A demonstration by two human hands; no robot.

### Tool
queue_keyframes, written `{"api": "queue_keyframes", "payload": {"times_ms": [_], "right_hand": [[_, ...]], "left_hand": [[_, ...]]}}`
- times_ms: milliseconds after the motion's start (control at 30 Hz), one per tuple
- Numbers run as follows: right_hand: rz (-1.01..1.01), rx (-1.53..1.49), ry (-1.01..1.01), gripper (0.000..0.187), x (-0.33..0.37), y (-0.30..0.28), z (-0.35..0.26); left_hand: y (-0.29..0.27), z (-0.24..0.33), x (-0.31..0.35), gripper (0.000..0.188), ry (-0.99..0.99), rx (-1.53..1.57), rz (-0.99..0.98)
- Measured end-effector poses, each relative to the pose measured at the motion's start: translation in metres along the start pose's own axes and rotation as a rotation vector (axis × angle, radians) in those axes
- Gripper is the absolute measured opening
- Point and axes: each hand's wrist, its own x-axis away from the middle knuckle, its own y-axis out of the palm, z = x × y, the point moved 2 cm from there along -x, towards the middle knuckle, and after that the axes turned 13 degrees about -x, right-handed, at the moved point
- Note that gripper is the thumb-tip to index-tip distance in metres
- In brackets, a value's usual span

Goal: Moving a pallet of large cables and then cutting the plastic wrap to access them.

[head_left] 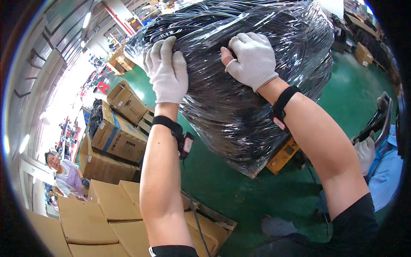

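Note:
A large load of black cables or tubing (231, 124), bound in shiny clear plastic film (212, 36), stands in front of me on a wooden pallet (282, 156). On its upper left part lies my left hand (166, 73), in a white knit glove, fingers stretched out and thumb apart. My right hand (252, 60), also gloved but with the thumb tip bare, rests on top of the load. Its fingers curl down onto the film and seem to grip it; the fingertips are hidden. Both wrists wear black straps with small devices.
Cardboard boxes (120, 132) are stacked at left, with more boxes (85, 220) at lower left. A person (68, 175) stands behind them. At right, another person's gloved hand (365, 154) is at a black handle (381, 113). The floor (351, 85) is green.

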Motion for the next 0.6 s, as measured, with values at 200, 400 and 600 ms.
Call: {"api": "queue_keyframes", "payload": {"times_ms": [200,400,600], "right_hand": [[-0.063,-0.022,0.025,0.025,-0.009,0.025,0.013],[-0.096,-0.053,0.017,0.022,-0.014,0.061,0.019],[-0.139,-0.023,0.007,0.020,-0.016,0.098,0.037]], "left_hand": [[0.007,0.064,0.036,0.051,-0.215,-0.014,0.011],[0.031,0.074,0.066,0.071,-0.148,0.023,-0.100],[0.063,0.047,0.064,0.070,-0.134,0.045,-0.040]]}}
